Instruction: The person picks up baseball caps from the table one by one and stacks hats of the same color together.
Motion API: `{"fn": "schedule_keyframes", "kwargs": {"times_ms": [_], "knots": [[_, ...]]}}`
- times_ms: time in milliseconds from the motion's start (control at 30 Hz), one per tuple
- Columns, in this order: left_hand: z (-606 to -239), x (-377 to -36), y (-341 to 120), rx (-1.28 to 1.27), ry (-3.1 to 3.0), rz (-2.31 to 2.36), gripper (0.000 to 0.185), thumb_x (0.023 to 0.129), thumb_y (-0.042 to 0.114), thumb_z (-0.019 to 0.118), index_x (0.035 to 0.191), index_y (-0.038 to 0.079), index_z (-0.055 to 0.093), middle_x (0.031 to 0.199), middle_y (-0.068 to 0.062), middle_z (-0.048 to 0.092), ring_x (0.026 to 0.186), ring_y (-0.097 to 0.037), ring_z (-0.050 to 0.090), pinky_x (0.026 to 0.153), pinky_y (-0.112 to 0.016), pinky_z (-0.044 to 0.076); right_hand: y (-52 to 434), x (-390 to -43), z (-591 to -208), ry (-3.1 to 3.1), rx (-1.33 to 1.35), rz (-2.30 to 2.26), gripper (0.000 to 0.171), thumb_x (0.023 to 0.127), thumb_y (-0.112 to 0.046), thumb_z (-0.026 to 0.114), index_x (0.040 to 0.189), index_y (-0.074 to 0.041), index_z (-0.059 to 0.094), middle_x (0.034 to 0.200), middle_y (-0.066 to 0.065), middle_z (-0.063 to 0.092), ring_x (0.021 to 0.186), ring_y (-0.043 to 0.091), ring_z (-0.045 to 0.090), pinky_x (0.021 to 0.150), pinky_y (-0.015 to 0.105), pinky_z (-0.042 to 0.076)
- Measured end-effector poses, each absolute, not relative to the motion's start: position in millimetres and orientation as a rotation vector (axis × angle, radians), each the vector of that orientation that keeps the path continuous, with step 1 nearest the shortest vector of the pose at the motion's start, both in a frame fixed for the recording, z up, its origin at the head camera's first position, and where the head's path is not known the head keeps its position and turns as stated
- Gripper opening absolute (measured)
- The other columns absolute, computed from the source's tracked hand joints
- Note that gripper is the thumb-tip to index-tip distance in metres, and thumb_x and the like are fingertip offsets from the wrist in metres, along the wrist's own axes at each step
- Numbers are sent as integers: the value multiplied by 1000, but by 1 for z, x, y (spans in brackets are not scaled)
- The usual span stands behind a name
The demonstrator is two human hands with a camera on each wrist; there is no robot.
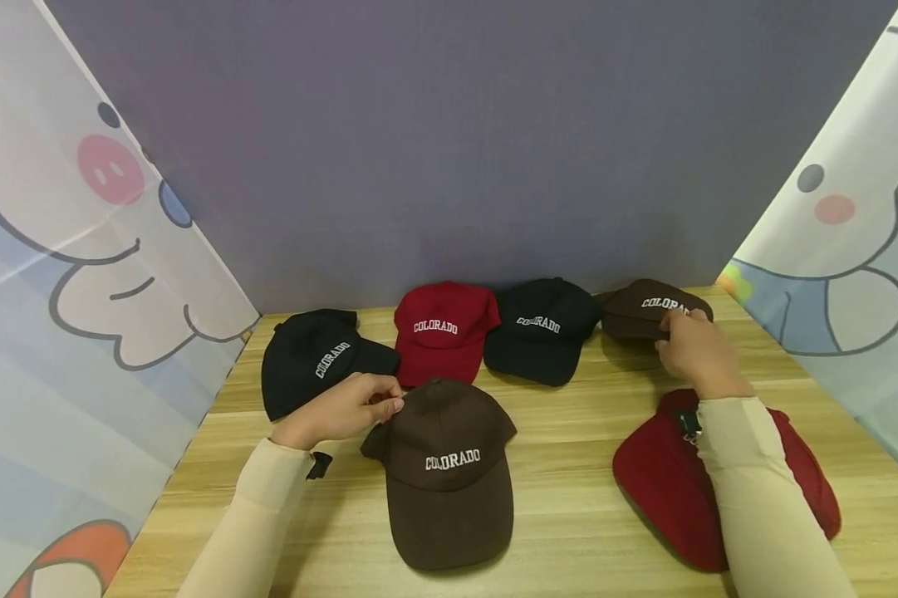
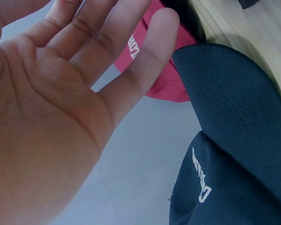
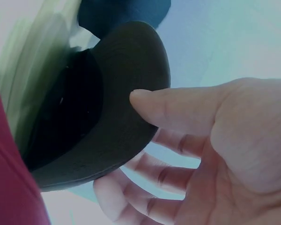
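Right hand (image 1: 694, 349) has its grip on the brim of the far brown cap (image 1: 646, 306) at the back right of the tabletop (image 1: 568, 515); the right wrist view shows the thumb (image 3: 178, 108) pressed on one face of the dark brim (image 3: 126, 93) and the curled fingers (image 3: 145, 187) under the other, a pinch. That cap sits last in a back row, just beside a navy cap (image 1: 542, 328), then a red cap (image 1: 443, 330), then a black cap (image 1: 317, 359) on the left.

Left hand (image 1: 344, 409) rests at the back edge of the near brown cap (image 1: 449, 469), fingertips touching its crown. In the left wrist view the palm (image 2: 42, 126) lies flat with straight, relaxed fingers, holding nothing.

Under the right forearm lies a second red cap (image 1: 665, 482), near the front right of the tabletop, well apart from the near brown one.
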State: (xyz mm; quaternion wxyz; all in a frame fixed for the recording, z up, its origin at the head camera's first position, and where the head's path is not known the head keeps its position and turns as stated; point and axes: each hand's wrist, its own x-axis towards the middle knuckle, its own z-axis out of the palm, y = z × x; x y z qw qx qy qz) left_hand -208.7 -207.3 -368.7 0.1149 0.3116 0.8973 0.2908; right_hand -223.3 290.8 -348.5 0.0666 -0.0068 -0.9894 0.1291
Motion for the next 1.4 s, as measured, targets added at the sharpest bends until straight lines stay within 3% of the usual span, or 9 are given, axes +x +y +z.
{"fn": "schedule_keyframes", "kwargs": {"times_ms": [300, 633, 900, 1400], "knots": [[-369, -208, -208, 909, 2631, 861, 15, 102, 16, 61, 89, 20, 68, 73, 2, 62, 67, -6, 54, 61, -24, 47, 296, -220, -342, -2940, -99, 459, 30, 99, -17, 56, 116, 8, 53, 116, 40, 52, 103, 61, 56, 79, 66, 46], [-371, -210, -207, 922, 2640, 857, 15, 102, 15, 61, 89, 19, 66, 71, 7, 59, 65, -6, 53, 61, -24, 46, 298, -221, -341, -2748, -163, 463, 23, 100, -14, 54, 113, 4, 59, 109, 36, 58, 98, 57, 57, 69, 64, 45], [-372, -211, -206, 926, 2639, 867, 13, 103, 15, 59, 91, 15, 65, 71, 6, 58, 65, -7, 53, 60, -24, 46, 298, -220, -338, -2604, -251, 501, 28, 96, -10, 49, 115, 3, 63, 111, 36, 59, 99, 62, 57, 78, 72, 41], [-371, -210, -204, 922, 2653, 851, 11, 103, 12, 58, 95, 14, 66, 74, 2, 61, 68, -7, 55, 63, -24, 47, 284, -221, -334, -2159, -342, 581, 26, 101, -14, 52, 109, 4, 69, 106, 29, 62, 102, 55, 57, 86, 71, 39]]}}
